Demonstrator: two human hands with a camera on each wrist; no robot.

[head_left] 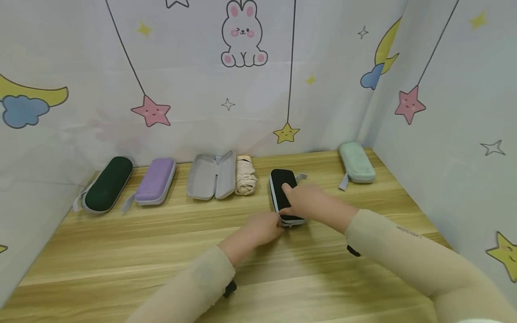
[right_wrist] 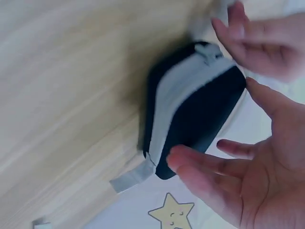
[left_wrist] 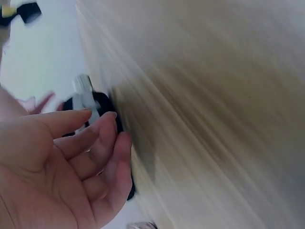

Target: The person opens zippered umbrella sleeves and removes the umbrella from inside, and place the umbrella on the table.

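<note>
**Black, rounded zip case [head_left: 284, 200] lying on pale wood-grain table [head_left: 161, 258]**

We are seeing both hands working at the black case, its matte shell being edged by a smooth, light grey zip band [right_wrist: 174, 83]; a flat grey fabric tab [right_wrist: 133, 176] is jutting from its far end. The right hand [head_left: 311, 199] is touching the shell, its grip spreading wide across the top. The left hand [head_left: 260, 229] is curving its fingers beside the zip slider [right_wrist: 208, 53] at the near end; we are not managing to tell whether its grip is pinching anything. Leftward, a wrinkled, rolled beige bundle [head_left: 245, 176] is lying beside an open grey clamshell case [head_left: 203, 179], then rounded purple [head_left: 155, 181] and dark green [head_left: 108, 184] cases are following; a mint-green case [head_left: 357, 161] is lying well apart at right.
</note>
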